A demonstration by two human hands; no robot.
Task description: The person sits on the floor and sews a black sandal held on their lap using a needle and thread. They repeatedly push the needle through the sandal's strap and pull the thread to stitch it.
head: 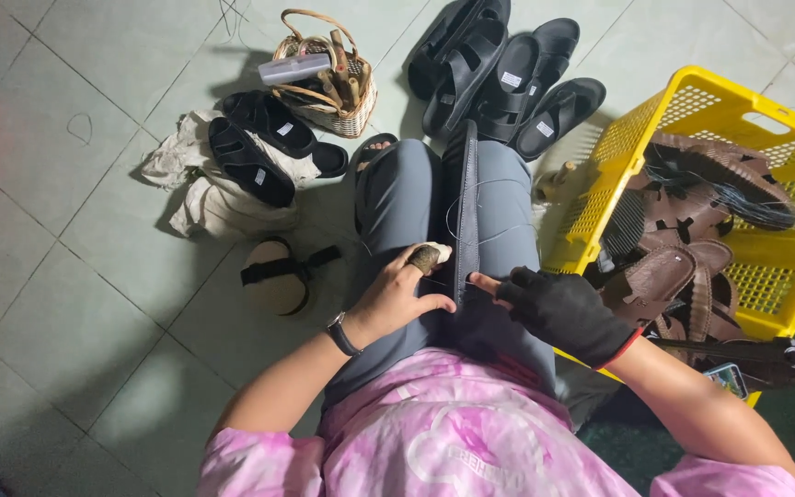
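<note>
Stitching work fills my view: my left hand (397, 299), thumb wrapped in a pad, pinches the near edge of a black sandal sole (465, 216) clamped upright between my knees, while my right hand (558, 308), in a fingerless black glove, closes on the same edge just beside it. Thin thread (489, 207) loops past my fingertips. Best, I judge, to keep the sole clamped and pull evenly. A yellow crate (674, 120) stands beyond my right hand.
</note>
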